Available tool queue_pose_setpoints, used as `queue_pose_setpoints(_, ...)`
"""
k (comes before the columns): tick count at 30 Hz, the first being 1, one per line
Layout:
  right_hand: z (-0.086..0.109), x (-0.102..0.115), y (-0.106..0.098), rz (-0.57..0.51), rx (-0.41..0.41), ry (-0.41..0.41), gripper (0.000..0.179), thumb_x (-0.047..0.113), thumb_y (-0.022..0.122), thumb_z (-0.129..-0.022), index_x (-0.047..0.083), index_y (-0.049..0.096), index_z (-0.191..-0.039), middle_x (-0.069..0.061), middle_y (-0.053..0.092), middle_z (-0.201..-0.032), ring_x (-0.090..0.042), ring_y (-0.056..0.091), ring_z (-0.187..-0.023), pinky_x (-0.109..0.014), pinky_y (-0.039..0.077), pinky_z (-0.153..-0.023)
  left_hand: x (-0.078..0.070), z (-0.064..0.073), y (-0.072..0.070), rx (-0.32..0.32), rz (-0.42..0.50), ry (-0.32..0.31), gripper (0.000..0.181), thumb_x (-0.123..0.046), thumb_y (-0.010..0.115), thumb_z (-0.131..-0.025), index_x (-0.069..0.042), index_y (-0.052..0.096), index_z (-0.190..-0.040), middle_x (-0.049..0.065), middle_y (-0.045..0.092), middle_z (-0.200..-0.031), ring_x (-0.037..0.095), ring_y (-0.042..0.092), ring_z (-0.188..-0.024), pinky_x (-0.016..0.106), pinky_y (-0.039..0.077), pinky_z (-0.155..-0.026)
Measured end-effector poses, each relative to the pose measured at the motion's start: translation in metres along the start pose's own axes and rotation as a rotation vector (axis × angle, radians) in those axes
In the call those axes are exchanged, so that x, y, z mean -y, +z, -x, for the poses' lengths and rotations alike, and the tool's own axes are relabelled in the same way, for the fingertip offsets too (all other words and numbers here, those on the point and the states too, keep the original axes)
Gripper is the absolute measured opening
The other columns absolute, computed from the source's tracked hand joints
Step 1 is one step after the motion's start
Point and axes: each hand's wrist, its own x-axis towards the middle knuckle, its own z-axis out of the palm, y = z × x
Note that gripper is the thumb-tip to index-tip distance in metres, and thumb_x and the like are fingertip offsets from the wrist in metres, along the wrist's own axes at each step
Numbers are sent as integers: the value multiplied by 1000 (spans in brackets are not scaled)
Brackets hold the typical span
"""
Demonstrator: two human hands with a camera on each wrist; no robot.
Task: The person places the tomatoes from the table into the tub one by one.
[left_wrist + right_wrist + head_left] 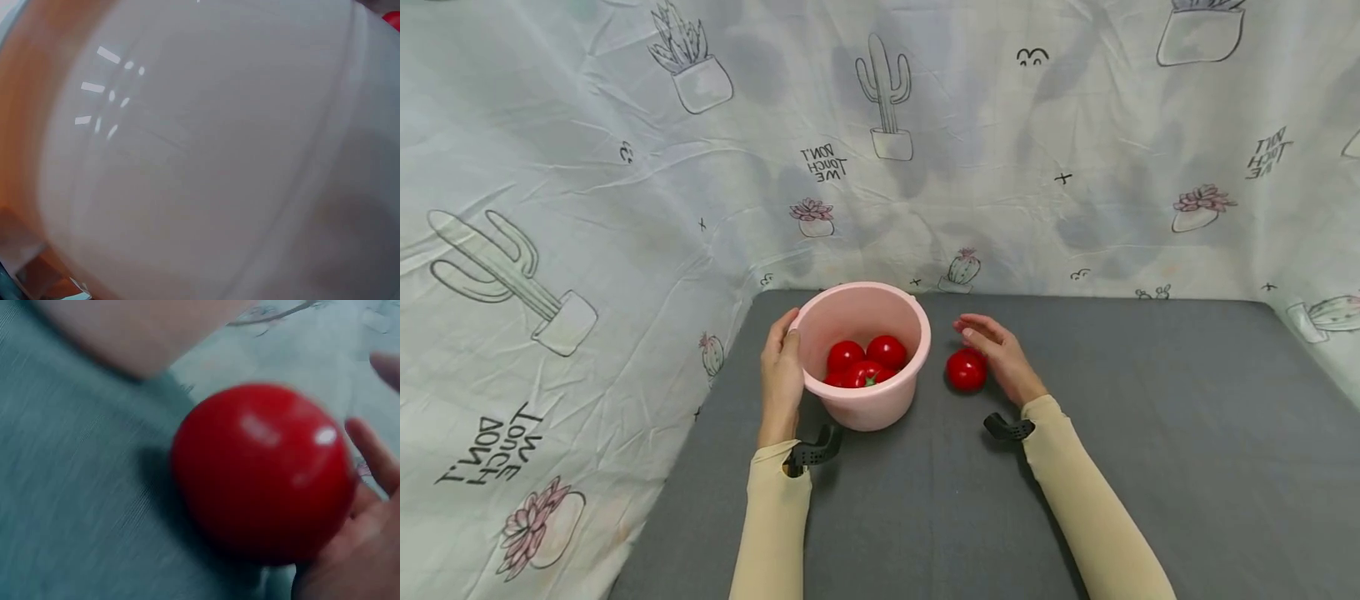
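Note:
My left hand holds the left side of a pink bucket at its rim. Inside the bucket lie several red tomatoes, one showing a green stem end. In the left wrist view the bucket's smooth wall fills nearly everything, and the fingers are hidden. Just right of the bucket, one more tomato rests on the grey table. Beside it is my right hand, its fingers spread loosely behind and to the right. The right wrist view has this tomato large, with the fingers unclosed around it.
The grey tabletop reaches out to both sides and towards me. A pale cloth with cactus drawings hangs behind the table and along its left and right sides. Dark wrist straps sit on both forearms.

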Motion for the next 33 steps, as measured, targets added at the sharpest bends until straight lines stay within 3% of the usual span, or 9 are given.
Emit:
queue_pose_setpoints(5, 2, -3, -2, 141, 39, 44, 58, 37, 64, -98, 7, 50, -146, -12, 55, -149, -26, 50, -138, -15, 47, -99, -2, -2, 3, -6, -7, 4, 46, -23, 37, -107, -16, 47, -151, 5, 48, -155, 25, 45, -141, 49, 34, -121)
queue_pose_setpoints(9, 2, -5, -4, 161, 73, 53, 55, 35, 64, -98, 9, 52, -145, -13, 54, -149, -26, 50, -137, -16, 48, -99, -4, -4, 4, 1, -9, 3, 46, -22, 37, -107, -16, 47, -151, 5, 48, -155, 25, 45, -141, 49, 35, -121)
queue_pose_setpoints(15, -6, -5, -4, 108, 93, 79, 59, 34, 64, -99, 6, 47, -148, -15, 51, -151, -28, 47, -140, -15, 49, -96, -10, -9, 1, 0, -22, 23, 45, -23, 37, -107, -17, 48, -150, 4, 48, -155, 25, 47, -140, 48, 38, -119)
queue_pose_setpoints(22, -9, -8, -5, 11, 82, 93, 60, 26, 63, -100, -1, 43, -149, -22, 48, -153, -35, 44, -143, -14, 51, -94, -11, -8, -2, 16, -23, -12, 46, -25, 36, -107, -17, 46, -151, 2, 46, -156, 23, 44, -142, 48, 36, -120)
queue_pose_setpoints(33, -2, -11, -7, 48, 98, 94, 60, 28, 65, -98, 1, 45, -148, -20, 51, -150, -34, 46, -141, -15, 50, -96, -5, -1, -2, 8, -18, -34, 45, -24, 36, -108, -19, 47, -151, 2, 46, -157, 23, 44, -142, 48, 35, -120)
